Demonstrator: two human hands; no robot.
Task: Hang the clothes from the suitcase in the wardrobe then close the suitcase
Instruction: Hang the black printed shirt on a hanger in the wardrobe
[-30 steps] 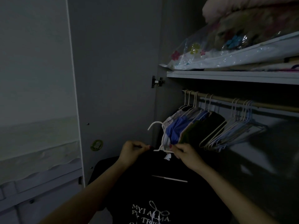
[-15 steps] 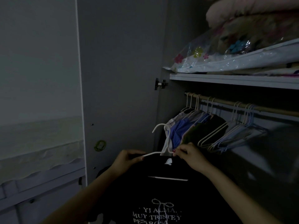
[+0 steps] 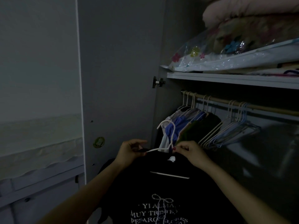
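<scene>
T-shirt [image 3: 169,191]: black, with pale grey lettering and a bow drawing on the chest
Hanger [image 3: 168,135]: white
Hung clothes [image 3: 186,126]: blue, dark green, white
Rail [image 3: 258,107]: pale wood
Storage bag [image 3: 210,60]: clear with pink, yellow and blue flowers
Wardrobe door [image 3: 119,78]: grey

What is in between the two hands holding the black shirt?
In the head view, the white hanger rises between the left hand and right hand, with the black shirt collar's white tag just below.

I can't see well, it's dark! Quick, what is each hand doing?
Left hand: pinches the black printed T-shirt at its shoulder, on the white plastic hanger.
Right hand: pinches the shirt's collar by the hanger's neck.
</scene>
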